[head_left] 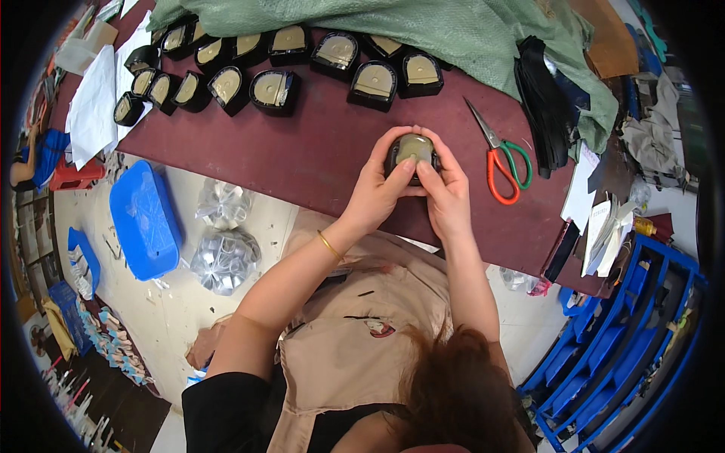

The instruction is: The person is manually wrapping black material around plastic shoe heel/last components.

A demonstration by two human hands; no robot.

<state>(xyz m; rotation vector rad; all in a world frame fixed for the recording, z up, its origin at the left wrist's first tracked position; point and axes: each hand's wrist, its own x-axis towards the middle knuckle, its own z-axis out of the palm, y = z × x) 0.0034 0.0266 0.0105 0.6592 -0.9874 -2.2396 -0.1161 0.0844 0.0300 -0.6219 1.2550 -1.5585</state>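
Heel block (414, 147) sits clamped between left hand (382, 185) and right hand (451, 189), thumbs on its olive face; apparent pressing step calls for even thumb force.

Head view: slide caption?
Left hand and right hand hold a tan-topped block over a maroon table, scissors at right.

Watching remotely, I have the left arm (283, 275) slanting inward and the right arm (477, 291) reaching more directly forward. My left hand (382, 185) and right hand (452, 189) cup toward each other, fingers curved, thumbs extended forward side by side.
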